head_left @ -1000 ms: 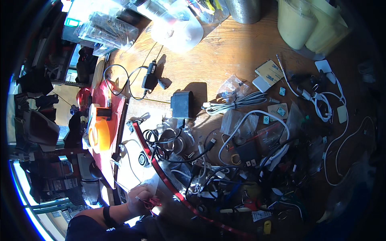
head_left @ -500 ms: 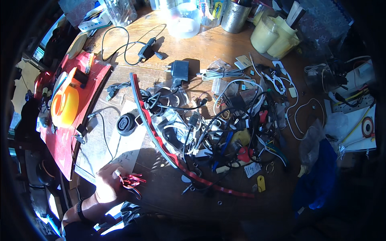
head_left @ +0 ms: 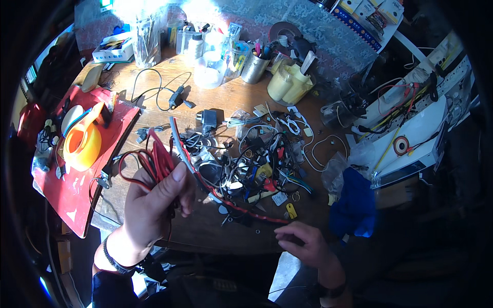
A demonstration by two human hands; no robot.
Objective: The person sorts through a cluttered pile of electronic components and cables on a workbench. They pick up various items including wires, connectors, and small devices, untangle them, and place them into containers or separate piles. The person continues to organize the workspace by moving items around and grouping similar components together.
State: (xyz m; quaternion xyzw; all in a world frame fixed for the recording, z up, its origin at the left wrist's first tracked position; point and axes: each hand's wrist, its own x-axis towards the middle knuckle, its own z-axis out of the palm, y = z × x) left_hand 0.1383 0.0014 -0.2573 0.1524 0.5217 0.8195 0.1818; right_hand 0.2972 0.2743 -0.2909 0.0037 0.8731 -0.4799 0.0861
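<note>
red wires [head_left: 149, 161]: a loose bundle of thin red and dark leads, raised just above the near left part of the counter [head_left: 154, 110], looped and trailing toward the heap.
left hand [head_left: 154, 203]: closed around the red wires, thumb pressed over the strands, wrist strap dark.
right hand [head_left: 303, 241]: at the near edge of the counter, fingers curled and pinched toward the end of a long red cable; whether it truly grips that end cannot be told.
long red cable [head_left: 205, 185]: a stiff run with a pale strip beside it, arcing from the middle of the counter to the near edge, touching the heap.
heap of cords [head_left: 251, 164]: black, white, yellow and blue leads with small plugs, tangled in the middle of the counter.
handling note, as judgement: the bundle looks best kept gathered in the closed fist, strands lifted slowly so no loop snags the heap or drags small parts off the near edge.
red mat [head_left: 77, 190]: along the left edge, bearing an orange tape roll [head_left: 82, 146].
yellow cups [head_left: 287, 84] and metal tin [head_left: 254, 69]: at the far edge.
blue cloth [head_left: 354, 203]: off the right near corner.
hard to make out: the far end of the red wires is lost in the tangle; the far edge is washed out by glare; the rim of the view is dark.
</note>
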